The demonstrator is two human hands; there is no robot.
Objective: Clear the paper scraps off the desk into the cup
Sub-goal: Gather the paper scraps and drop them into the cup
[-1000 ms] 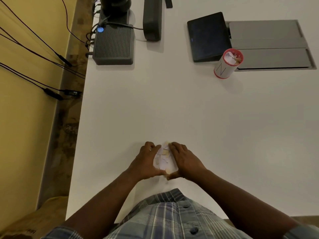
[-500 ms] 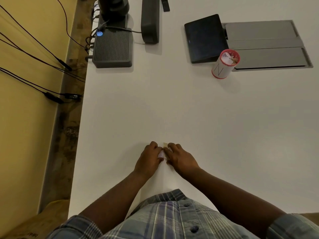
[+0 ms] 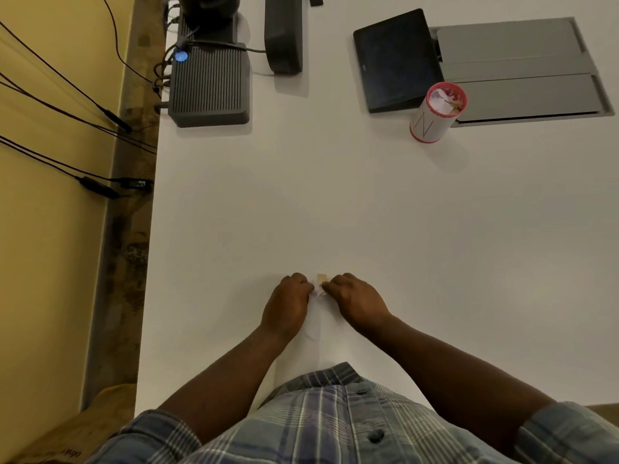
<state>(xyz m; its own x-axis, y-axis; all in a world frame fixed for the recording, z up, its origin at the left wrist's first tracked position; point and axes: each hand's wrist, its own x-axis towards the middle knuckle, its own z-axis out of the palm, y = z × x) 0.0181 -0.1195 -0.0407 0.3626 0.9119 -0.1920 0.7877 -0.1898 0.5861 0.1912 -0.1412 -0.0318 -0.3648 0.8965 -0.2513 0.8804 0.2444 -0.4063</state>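
Setting: office or meeting-room workstation.

White tabletop (image 3: 368,212) carrying a dark ribbed network box (image 3: 209,85) with a blue light and plugged cables; a small dark touch panel (image 3: 397,58) tilted on its stand; a grey flush cable hatch (image 3: 522,68) set into the surface; black cables (image 3: 67,108) strung along a yellow wall.

left hand (image 3: 288,306) and right hand (image 3: 356,301) pinching paper scraps (image 3: 321,283), desk (image 3: 368,212)

A ribbed dark-grey box (image 3: 209,87) with a glowing blue light (image 3: 181,56) sits at the far left of the white table (image 3: 335,202), a black upright device (image 3: 283,33) just beside it — and farther right, a dark tablet (image 3: 397,58) leans beside a grey metal panel (image 3: 522,67). Black cables (image 3: 67,118) trail along the yellow wall (image 3: 43,262).
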